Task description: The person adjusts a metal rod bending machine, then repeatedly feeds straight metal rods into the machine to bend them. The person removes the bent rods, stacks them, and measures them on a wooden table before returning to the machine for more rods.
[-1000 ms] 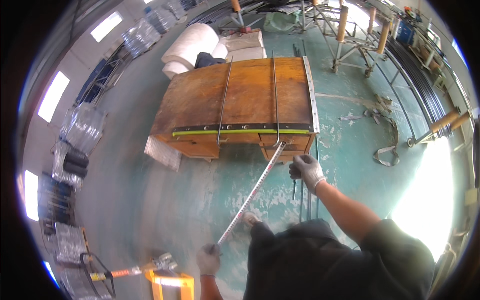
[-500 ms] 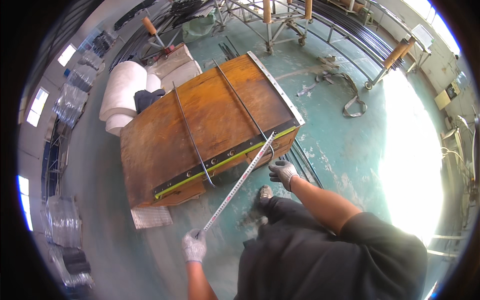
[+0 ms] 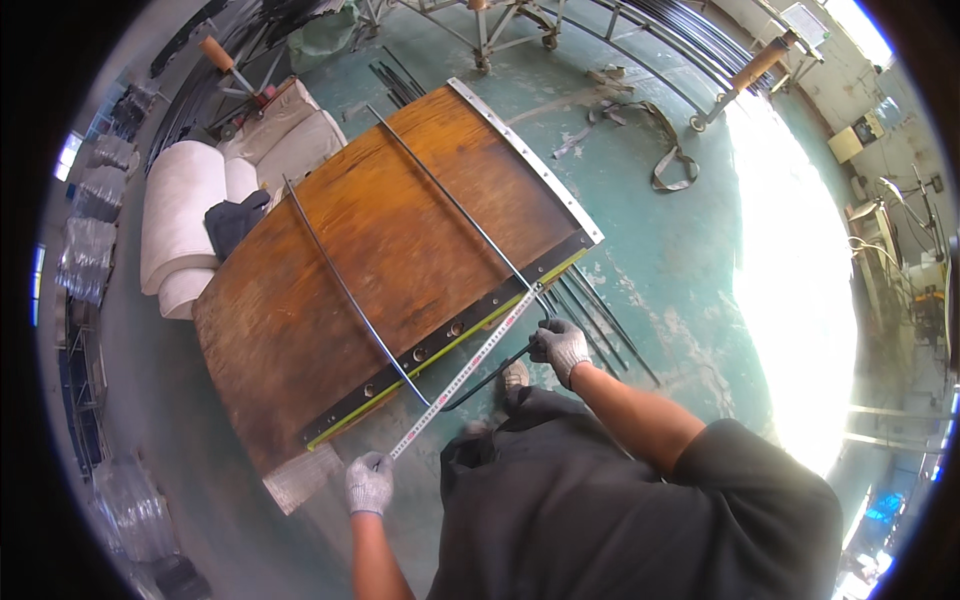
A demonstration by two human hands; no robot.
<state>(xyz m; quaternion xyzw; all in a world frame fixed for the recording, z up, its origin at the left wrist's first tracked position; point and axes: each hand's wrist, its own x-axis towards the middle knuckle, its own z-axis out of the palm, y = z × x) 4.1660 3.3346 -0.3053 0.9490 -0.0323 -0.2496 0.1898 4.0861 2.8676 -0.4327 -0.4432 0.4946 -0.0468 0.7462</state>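
Beside the bench [image 3: 390, 230], tape [image 3: 465, 373] is kept gripped in the left hand [image 3: 369, 484], rod [image 3: 500, 370] newly grasped, seemingly steadied, by the right hand [image 3: 560, 347].

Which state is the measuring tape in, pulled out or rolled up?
Pulled out: the measuring tape stretches as a straight white strip from the left hand toward the desk.

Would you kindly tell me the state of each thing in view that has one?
Tape measure: drawn out, straight
Left hand: gloved, closed on the tape measure
Dark bar: off the tabletop, at the right hand
Right hand: gloved, closed on the dark bar
Thin rods: lying across the tabletop
Tabletop: worn, stained
White roll: rolled up
Dark cloth: crumpled
Strap: loose on the floor
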